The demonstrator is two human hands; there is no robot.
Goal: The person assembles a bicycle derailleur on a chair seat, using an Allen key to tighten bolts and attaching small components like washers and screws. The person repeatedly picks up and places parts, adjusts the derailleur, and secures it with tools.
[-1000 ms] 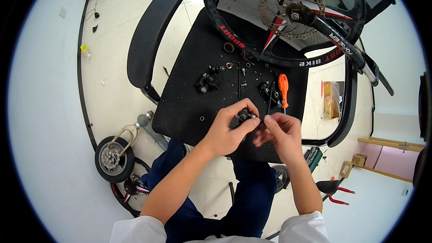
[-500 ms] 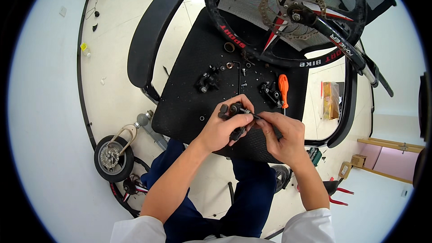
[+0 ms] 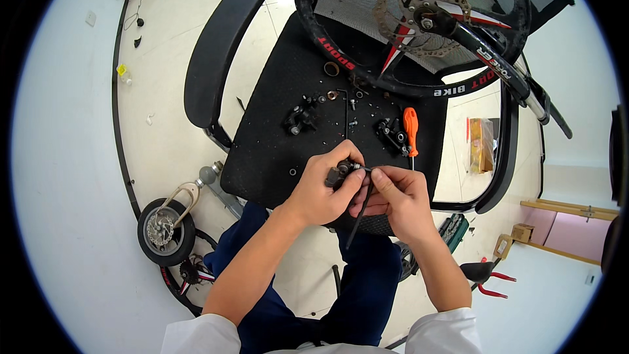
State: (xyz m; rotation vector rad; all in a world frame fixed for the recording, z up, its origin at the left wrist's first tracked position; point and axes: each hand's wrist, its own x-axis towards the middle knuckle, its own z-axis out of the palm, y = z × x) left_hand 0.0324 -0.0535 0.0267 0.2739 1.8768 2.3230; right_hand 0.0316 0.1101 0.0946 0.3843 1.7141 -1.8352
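Over the front edge of the black chair seat [image 3: 275,137], seen from the head camera: left hand [image 3: 324,190] clamped around a small dark brake caliper [image 3: 342,174], right hand [image 3: 396,200] pinched on a thin black hex key [image 3: 359,213] whose short end meets the caliper while the long arm hangs down between the wrists. Hands together, touching around the part. Work apparently midway: caliper off the bike and held just above the seat. Spread loose across the seat behind it: a second caliper body [image 3: 298,117], another dark caliper piece [image 3: 392,134], an orange-handled screwdriver [image 3: 411,132], a brown ring [image 3: 331,69], several small bolts and washers. Bicycle wheel [image 3: 367,72] with its brake rotor [image 3: 419,6] propped on the chair, untouched. Reassembly or further stripping left to do; cannot tell which.

Hidden or unclear: most of the held caliper behind the left fingers, the key's tip where it enters, possibly a bolt head. Tiny seat parts too small to name. Small scooter wheel [image 3: 164,231] on the floor at left, red-handled pliers [image 3: 485,278] at lower right.
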